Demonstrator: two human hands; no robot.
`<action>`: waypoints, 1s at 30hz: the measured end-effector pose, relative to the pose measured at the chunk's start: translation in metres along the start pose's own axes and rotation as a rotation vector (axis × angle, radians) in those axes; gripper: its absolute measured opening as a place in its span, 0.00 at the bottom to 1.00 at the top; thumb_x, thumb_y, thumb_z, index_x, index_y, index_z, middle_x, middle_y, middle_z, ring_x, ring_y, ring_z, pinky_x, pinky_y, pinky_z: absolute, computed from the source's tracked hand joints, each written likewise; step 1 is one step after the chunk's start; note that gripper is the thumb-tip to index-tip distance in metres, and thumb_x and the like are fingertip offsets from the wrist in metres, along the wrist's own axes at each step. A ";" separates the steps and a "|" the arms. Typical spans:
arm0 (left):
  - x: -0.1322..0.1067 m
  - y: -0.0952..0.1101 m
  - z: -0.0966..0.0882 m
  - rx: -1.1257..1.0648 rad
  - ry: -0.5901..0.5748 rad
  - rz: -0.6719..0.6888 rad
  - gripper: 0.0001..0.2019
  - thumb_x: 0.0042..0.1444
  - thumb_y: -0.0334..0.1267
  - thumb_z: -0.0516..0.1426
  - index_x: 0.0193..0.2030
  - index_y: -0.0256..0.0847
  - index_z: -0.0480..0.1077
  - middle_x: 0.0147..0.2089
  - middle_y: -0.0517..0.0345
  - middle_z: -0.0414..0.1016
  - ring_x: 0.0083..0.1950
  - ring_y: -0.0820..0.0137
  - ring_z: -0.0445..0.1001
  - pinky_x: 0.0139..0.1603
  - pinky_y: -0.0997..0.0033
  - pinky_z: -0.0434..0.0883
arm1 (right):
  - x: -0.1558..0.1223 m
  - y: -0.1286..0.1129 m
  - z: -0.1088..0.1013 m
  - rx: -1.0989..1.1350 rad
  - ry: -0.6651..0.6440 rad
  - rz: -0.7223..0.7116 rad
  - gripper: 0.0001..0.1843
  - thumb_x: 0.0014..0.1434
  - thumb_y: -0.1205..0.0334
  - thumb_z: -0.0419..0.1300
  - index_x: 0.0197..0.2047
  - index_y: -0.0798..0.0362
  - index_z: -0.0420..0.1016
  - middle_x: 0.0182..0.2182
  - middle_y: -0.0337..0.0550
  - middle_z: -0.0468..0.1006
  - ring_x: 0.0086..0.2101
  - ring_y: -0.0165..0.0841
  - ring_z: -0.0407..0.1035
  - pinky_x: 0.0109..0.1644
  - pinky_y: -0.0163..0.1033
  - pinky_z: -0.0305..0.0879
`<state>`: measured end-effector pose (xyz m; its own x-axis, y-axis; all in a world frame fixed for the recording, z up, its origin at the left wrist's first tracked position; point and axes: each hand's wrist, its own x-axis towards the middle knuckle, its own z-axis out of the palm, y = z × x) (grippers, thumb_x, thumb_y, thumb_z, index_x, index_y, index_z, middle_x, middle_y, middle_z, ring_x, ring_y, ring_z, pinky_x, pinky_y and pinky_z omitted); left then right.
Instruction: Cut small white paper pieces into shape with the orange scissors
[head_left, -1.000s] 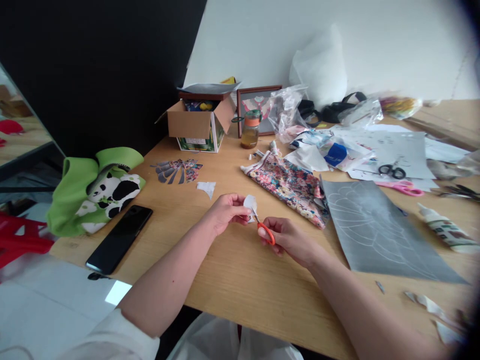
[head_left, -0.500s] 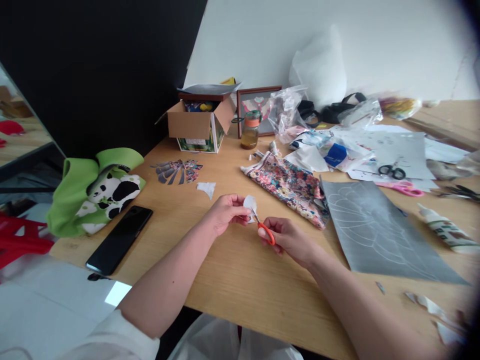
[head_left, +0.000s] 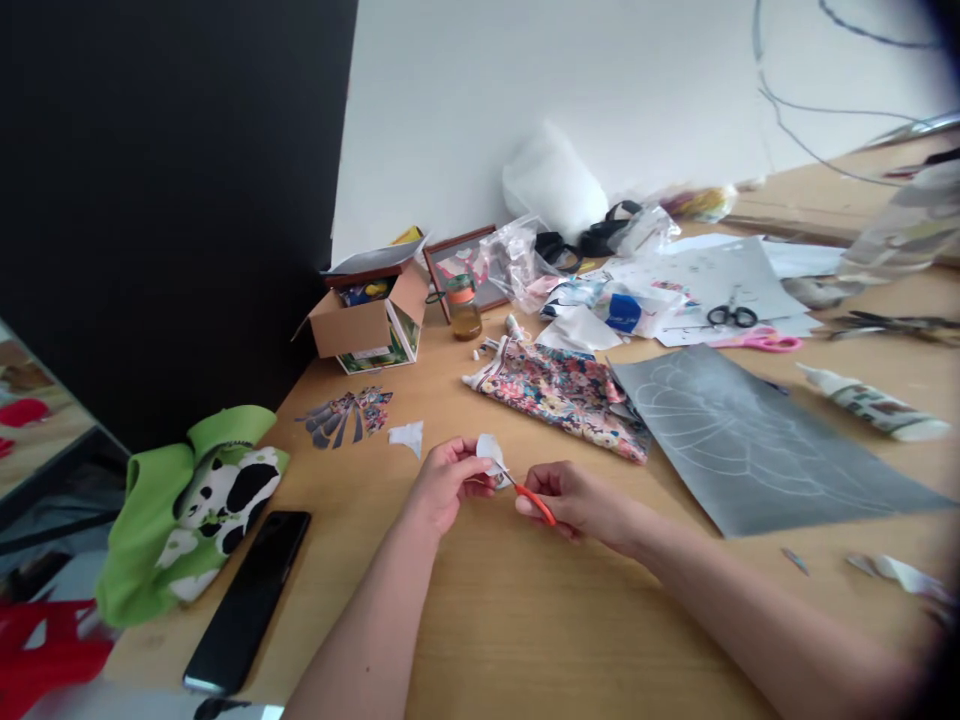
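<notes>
Between the fingertips of my left hand (head_left: 450,482) is a small white piece (head_left: 489,452), paper or fabric; I cannot tell which. My right hand (head_left: 566,498) grips the orange handles of small scissors (head_left: 537,505), their blades pointing left at the lower edge of that piece. My fingers hide part of the handles. Left of my hands lie another white scrap (head_left: 408,437) and a fan of cut patterned pieces (head_left: 346,415). Beyond my right hand spreads floral fabric (head_left: 562,395), beside a grey sheet (head_left: 750,440) with white petal-like lines.
A black phone (head_left: 247,605) and a green panda bag (head_left: 187,520) lie at left. At the back stand an open carton (head_left: 360,325) and a glass jar (head_left: 465,318). On the right are pink scissors (head_left: 765,340), black-handled scissors (head_left: 731,316) and a white bottle (head_left: 874,402).
The camera view has tilted and turned right, so the table objects shift in the picture. Both hands keep their hold on the white piece and the scissors.
</notes>
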<state>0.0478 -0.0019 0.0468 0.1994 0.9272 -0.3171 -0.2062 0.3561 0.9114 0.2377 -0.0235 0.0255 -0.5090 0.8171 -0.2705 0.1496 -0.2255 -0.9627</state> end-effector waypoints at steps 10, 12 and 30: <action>0.000 0.002 0.000 -0.001 0.016 -0.005 0.21 0.30 0.35 0.70 0.34 0.33 0.71 0.26 0.57 0.76 0.22 0.76 0.71 0.23 0.77 0.69 | -0.002 -0.003 0.000 0.011 -0.016 0.030 0.26 0.45 0.40 0.69 0.28 0.54 0.66 0.19 0.32 0.67 0.17 0.22 0.55 0.18 0.30 0.51; -0.001 0.003 0.000 0.001 0.014 -0.003 0.22 0.30 0.35 0.71 0.34 0.32 0.71 0.26 0.57 0.76 0.21 0.76 0.71 0.23 0.77 0.69 | -0.002 -0.003 -0.001 0.021 -0.022 0.028 0.26 0.45 0.40 0.69 0.28 0.54 0.66 0.20 0.33 0.68 0.17 0.22 0.55 0.18 0.30 0.51; 0.000 -0.001 0.002 -0.008 0.021 -0.002 0.20 0.31 0.34 0.70 0.34 0.33 0.71 0.26 0.57 0.76 0.23 0.75 0.71 0.25 0.76 0.70 | -0.003 -0.005 -0.003 0.024 -0.054 0.028 0.26 0.47 0.40 0.68 0.29 0.54 0.65 0.22 0.34 0.68 0.18 0.22 0.57 0.18 0.29 0.54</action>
<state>0.0501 -0.0026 0.0462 0.1800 0.9286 -0.3246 -0.2131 0.3589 0.9087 0.2410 -0.0232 0.0311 -0.5497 0.7810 -0.2965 0.1445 -0.2607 -0.9545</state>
